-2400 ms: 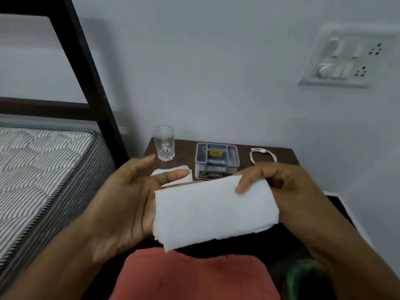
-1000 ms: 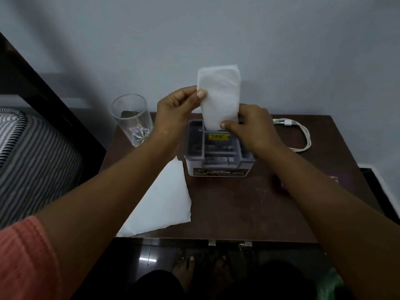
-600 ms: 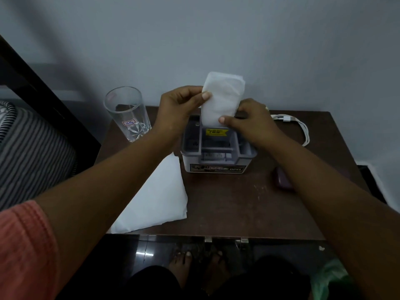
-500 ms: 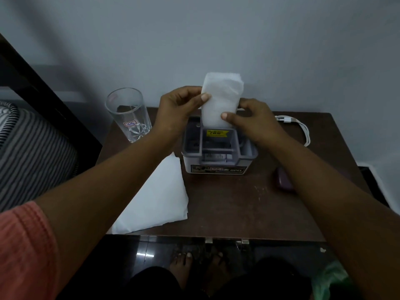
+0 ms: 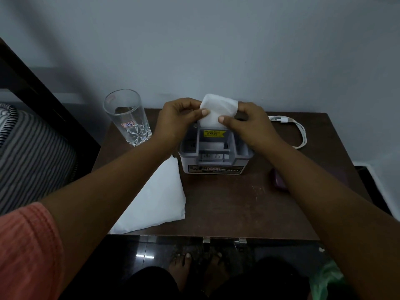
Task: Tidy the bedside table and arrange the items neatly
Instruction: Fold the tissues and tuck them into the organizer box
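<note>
a: where is the folded napkin?
b: the folded napkin (image 5: pixel 216 111) stands upright at the rear of the grey organiser (image 5: pixel 214 163). its lower end drops behind the divider with the yellow sticker, and its top sticks out above the rim. the organiser sits near the back edge of the bedside table (image 5: pixel 238 208), about midway between the left and right edges.
a: and the hands?
b: both grip it. the left hand (image 5: pixel 177 120) pinches the napkin's left edge between thumb and curled fingers. the right hand (image 5: pixel 249 124) pinches the right edge, thumb on the front face. both forearms reach in over the front edge.
a: what else is on the table?
b: a clear glass (image 5: pixel 127 120) stands upright at the back left corner, apart from the organiser. a second napkin (image 5: pixel 160 198) lies flat at the front left corner, partly under the left forearm, its far corner just beside the organiser. a white cable (image 5: pixel 300 135) is looped near the back right corner. a small dark object (image 5: pixel 278 180) lies right of the organiser, partly hidden by the right forearm; i cannot tell what it is.
a: beyond the table?
b: a striped mattress (image 5: pixel 28 152) lies past the left edge.
</note>
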